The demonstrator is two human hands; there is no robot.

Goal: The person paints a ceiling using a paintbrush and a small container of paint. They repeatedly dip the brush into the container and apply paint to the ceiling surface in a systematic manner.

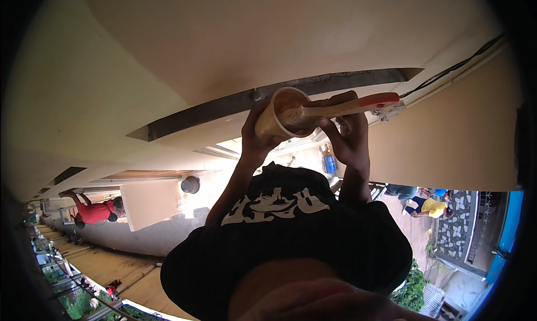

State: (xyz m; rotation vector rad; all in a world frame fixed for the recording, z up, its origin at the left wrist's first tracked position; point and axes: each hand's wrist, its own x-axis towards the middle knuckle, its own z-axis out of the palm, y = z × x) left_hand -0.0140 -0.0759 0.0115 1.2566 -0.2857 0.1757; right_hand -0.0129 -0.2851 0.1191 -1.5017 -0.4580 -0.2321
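Observation:
My left hand (253, 135) is wrapped around a cream-coloured tub (267, 123), tilted so that its mouth shows. Inside the tub, the wall is coated with a pale brownish substance. A paintbrush (349, 106) with a pale wooden handle and a red end lies across the tub's mouth, its bristle end inside. Around the brush handle close my right hand's fingers (349, 135), just to the right of the rim. Both hands are raised in front of my black printed shirt (274, 200).
A beige surface with a long dark recess (218, 111) spans the space beyond my hands. Black cables (456, 68) run along the right. A person in red (96, 211) is at the left, a person in yellow (434, 207) at the right. A dark round container (190, 184) and a blue container (330, 164) also show.

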